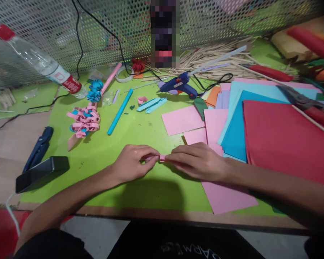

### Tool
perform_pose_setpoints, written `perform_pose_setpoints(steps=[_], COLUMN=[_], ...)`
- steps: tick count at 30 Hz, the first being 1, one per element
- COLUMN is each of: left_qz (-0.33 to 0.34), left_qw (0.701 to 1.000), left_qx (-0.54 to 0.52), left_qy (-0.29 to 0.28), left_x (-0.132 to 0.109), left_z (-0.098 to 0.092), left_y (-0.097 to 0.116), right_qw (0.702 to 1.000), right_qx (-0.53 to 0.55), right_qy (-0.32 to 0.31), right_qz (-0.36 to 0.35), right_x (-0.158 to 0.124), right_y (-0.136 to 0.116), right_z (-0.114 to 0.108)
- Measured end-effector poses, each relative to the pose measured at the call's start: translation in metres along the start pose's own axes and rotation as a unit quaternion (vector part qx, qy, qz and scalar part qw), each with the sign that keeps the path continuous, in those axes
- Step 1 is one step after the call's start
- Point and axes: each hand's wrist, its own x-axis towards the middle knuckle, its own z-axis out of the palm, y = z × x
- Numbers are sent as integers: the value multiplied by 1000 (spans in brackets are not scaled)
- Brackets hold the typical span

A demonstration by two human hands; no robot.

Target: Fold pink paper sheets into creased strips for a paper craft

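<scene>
Between my two hands, just above the green tabletop (97, 190), is a narrow pink paper strip (162, 158). My left hand (135, 162) pinches its left end between thumb and fingers. My right hand (197, 160) closes on the right end, and its fingers hide most of that side. Pink paper sheets (182, 120) lie beyond and under my right hand. Ahead of my hands are folded light-blue paper strips (152, 104), a small pink paper curl (142, 100) and a blue paper tube (120, 112).
A blue glue gun (178, 85) lies at the back, near many thin wooden sticks. Stacked red paper (286, 140) and pliers (299, 97) are on the right. To the left are a pink-and-blue paper chain (85, 118), a plastic bottle (43, 63), a stapler (39, 149) and a dark box-shaped device (43, 174).
</scene>
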Motion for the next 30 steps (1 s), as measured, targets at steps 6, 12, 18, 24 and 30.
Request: perform_pose_setpoints(steps=[6,12,18,24,30], left_qz=[-9,-22,10,11,6], left_qw=[1000,1000,1000,1000,1000], left_qx=[-8,-16,-20,-9,22], left_qy=[-3,-11,4,10,21], left_x=[-1,0,2,2,1], left_z=[2,2,-1,0,2], left_y=[-1,-1,2,4,1], right_qw=[999,998,981,953,951], right_qx=[3,29,154,197,182], right_qy=[-46,-55,-55,-51,-71], right_qz=[-9,19,106,226,238], right_x=[0,2,4,11,10], right_y=[0,-2,-4,-8,-5], right_z=[1,1,-2,-7,-5])
